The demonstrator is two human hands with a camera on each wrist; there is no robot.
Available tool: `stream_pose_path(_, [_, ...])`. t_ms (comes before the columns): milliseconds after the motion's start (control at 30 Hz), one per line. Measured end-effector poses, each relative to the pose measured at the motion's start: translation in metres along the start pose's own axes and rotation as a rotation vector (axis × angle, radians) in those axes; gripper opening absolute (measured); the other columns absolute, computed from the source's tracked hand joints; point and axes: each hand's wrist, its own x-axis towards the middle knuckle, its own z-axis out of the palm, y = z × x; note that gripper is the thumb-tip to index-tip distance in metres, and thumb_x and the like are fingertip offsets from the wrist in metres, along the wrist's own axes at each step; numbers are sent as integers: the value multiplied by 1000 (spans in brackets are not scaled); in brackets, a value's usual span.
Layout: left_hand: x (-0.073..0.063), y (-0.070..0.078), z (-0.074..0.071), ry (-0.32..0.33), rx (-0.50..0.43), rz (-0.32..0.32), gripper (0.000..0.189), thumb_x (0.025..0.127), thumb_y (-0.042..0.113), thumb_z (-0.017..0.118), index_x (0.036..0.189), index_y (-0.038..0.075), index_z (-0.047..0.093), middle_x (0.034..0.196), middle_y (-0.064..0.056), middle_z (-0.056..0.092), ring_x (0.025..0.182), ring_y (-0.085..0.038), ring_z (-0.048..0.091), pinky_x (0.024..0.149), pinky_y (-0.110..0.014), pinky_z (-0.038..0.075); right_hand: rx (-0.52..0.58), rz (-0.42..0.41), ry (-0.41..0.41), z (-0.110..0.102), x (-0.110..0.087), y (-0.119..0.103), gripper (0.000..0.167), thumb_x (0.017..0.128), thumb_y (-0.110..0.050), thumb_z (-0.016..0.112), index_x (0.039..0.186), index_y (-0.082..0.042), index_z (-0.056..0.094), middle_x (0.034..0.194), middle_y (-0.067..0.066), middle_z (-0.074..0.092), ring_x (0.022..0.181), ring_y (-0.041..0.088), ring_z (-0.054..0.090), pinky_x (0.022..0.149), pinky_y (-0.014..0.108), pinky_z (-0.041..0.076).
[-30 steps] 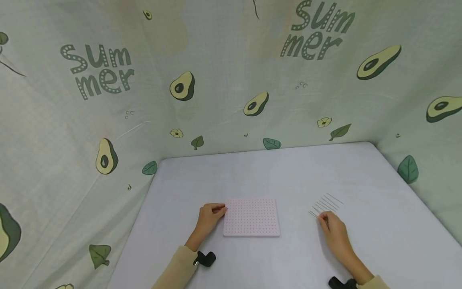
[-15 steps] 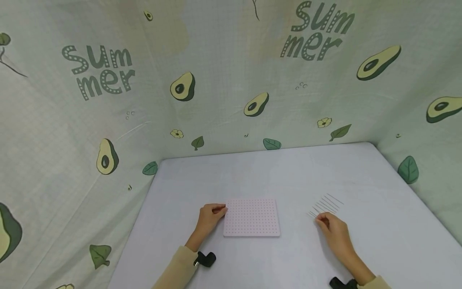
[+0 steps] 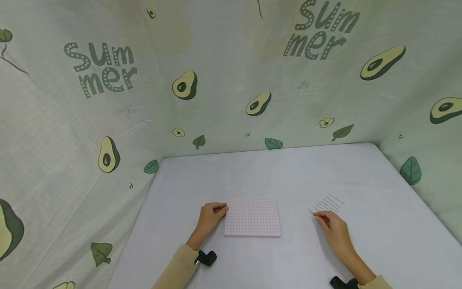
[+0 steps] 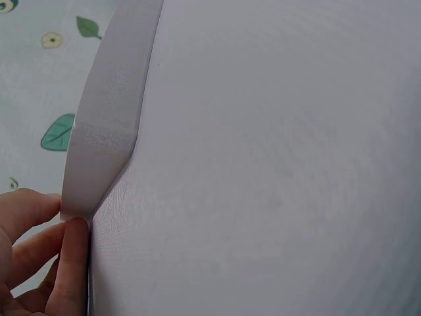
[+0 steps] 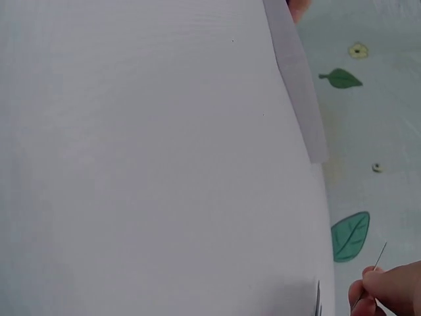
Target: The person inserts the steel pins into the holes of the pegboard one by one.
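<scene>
- The pink pegboard [image 3: 252, 217] lies flat on the white worktop [image 3: 252, 172], near the middle. Straight rows of small dark dots run across its top.
- The left hand [image 3: 210, 218] is at the left side of the pegboard, close to the far corner. Its grip pinches the edge: the thumb is on one face and the fingers are against the other side.
- The right hand [image 3: 333, 233] is well apart from the pegboard, over to the right. Its grip is grasping a thin needle [image 5: 379, 255] between thumb and finger. One end of the needle pokes out past the fingertips.
- More thin needles [image 3: 328, 204] lie on the worktop to the right of the pegboard. They are side by side in a slanted row, and the fingertips of the right hand are at the near left end of it.
- Both arms wear beige sleeves [image 3: 177, 268]. A small black gadget [image 3: 207, 258] sits at the left wrist, and another black gadget [image 3: 343, 283] sits at the right one.
- A pale green cloth [image 3: 216, 52] hangs behind the worktop and at both sides. It has avocados, leaves, little yellow flowers and the word "summer" printed on it.
</scene>
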Motion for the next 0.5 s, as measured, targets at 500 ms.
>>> stream_pose_path(500, [2,-1,-1,-6,1,9,23,91,16,75,107,0,76,94,-7,74,82,-15,67,71,-23,53,222,-4,4,6,13,-15,9,86,10,71,94,6,70,89,15,70,80,-2,59,70,7,46])
